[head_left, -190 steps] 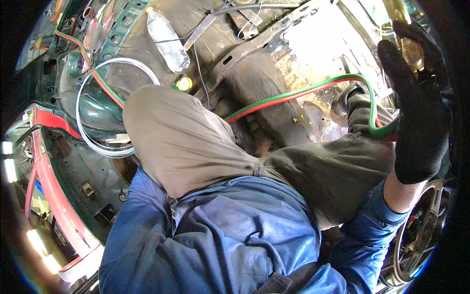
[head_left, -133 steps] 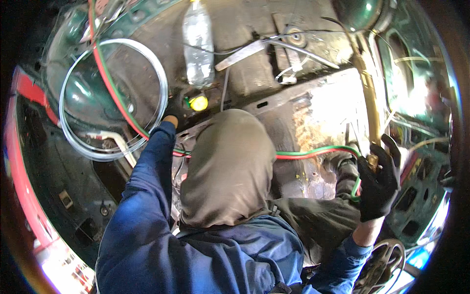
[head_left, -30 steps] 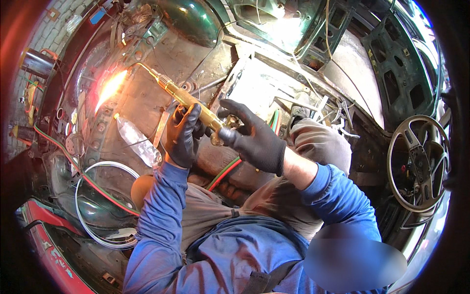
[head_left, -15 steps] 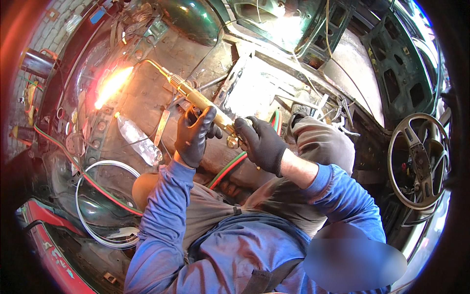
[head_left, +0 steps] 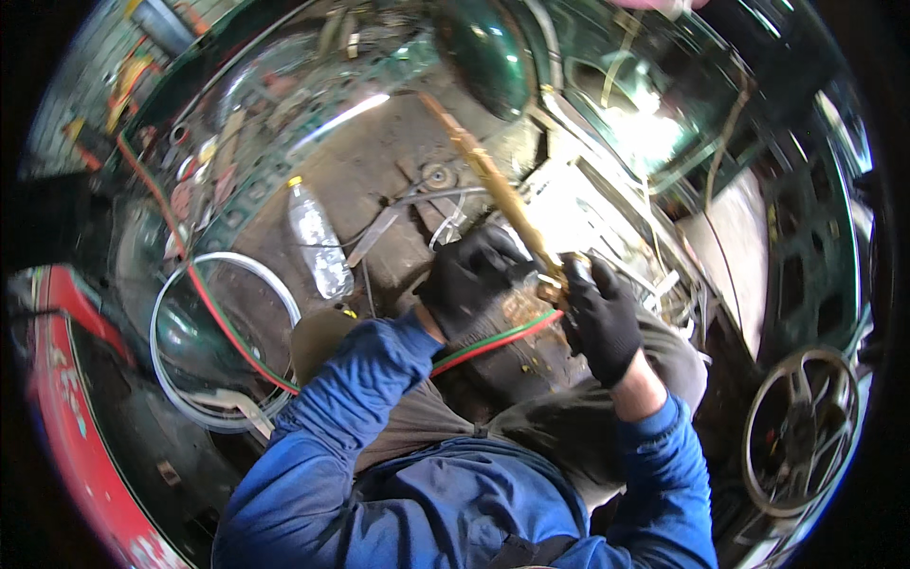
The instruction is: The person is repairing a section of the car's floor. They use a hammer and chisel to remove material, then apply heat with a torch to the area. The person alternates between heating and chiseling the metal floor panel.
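Observation:
A brass welding torch (head_left: 502, 194) points up and to the left in front of me, with a narrow whitish flame (head_left: 341, 125) at its tip. My right hand (head_left: 604, 318), in a black glove, is closed around the rear end of the torch by its valves. My left hand (head_left: 469, 282), gloved too, has its fingers pinched together at a small valve knob (head_left: 549, 282) on the torch's near end; its fingertips are partly smeared by motion. Below the torch's rear a twin red and green hose (head_left: 498, 343) runs across toward my lap.
A clear plastic bottle (head_left: 319, 242) with a yellow cap lies on the bare metal car floor (head_left: 379, 161). Coiled pale wire (head_left: 159, 351) rests at the left. A steering wheel (head_left: 751, 446) stands at the right. Metal scraps (head_left: 379, 232) lie ahead. A bright lamp (head_left: 649, 128) shines at the upper right.
The flame has shrunk from broad orange to a thin whitish streak. My left hand has slid from the torch's body back to its valve end. The view has swung, shifting everything.

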Tool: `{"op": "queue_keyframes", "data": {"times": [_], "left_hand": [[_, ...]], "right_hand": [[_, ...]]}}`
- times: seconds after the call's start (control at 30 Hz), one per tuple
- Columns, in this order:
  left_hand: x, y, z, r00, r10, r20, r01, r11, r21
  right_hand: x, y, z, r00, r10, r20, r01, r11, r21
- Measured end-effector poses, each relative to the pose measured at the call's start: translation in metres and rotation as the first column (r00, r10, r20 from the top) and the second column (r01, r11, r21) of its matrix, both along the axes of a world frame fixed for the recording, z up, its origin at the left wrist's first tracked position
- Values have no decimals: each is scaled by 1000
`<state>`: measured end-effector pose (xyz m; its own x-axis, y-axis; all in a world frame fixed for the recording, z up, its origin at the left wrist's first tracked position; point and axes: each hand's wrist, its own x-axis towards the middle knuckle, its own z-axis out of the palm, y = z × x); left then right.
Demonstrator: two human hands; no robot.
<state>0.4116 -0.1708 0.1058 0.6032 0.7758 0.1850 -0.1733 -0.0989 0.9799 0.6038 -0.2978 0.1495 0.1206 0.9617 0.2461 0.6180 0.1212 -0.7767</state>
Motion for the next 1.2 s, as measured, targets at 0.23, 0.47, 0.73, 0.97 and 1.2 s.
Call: {"op": "queue_keyframes", "data": {"times": [0.23,0.47,0.73,0.97,1.2], "left_hand": [[10,-18,33,992,-81,-100,121,846,520],[13,-15,26,995,-60,-80,94,836,540],[16,-15,18,996,-62,-71,90,843,530],[15,-16,18,996,-62,-64,87,843,531],[13,-15,23,989,-96,-109,140,840,525]], "right_hand": [[16,-13,-5,918,15,396,-71,989,127],[23,-16,-11,953,-12,304,-22,994,108],[-7,-8,12,753,-330,-570,174,934,-311],[-16,-5,26,666,-431,-609,228,894,-385],[9,-16,6,751,-412,-516,176,878,-445]]}}
